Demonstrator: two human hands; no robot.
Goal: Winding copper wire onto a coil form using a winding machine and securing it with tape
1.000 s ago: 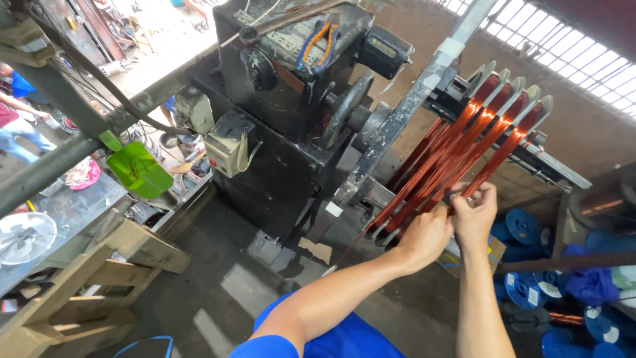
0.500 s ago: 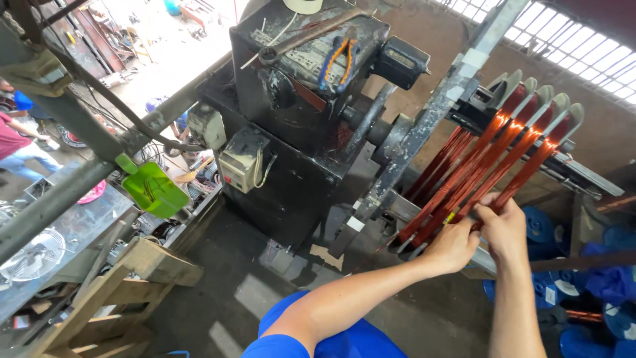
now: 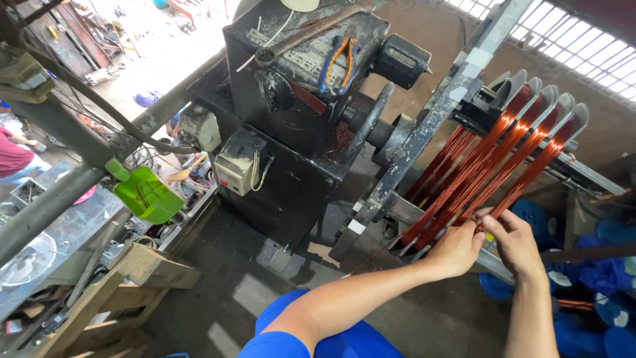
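Several bands of copper wire (image 3: pixel 487 162) run taut over a stepped metal winding former (image 3: pixel 540 99) on a black winding machine (image 3: pixel 298 99). My left hand (image 3: pixel 457 250) rests against the lower end of the copper bands, fingers curled on the wire. Just to its right, my right hand (image 3: pixel 513 242) pinches a copper strand at the rightmost band with its fingertips. Both forearms reach in from the bottom of the view.
A wrench (image 3: pixel 308 36) and pliers (image 3: pixel 338 59) lie on top of the machine. A green scoop (image 3: pixel 142 193) hangs at left above a cluttered bench. A wooden stand (image 3: pixel 109 298) sits lower left. Blue spools (image 3: pixel 596 278) lie at right. A grey pipe (image 3: pixel 73 185) crosses the left side.
The view has shifted, so the machine and coils sit slightly lower and to the right. Both hands stay at the lower end of the copper bands, fingers still working the wire.
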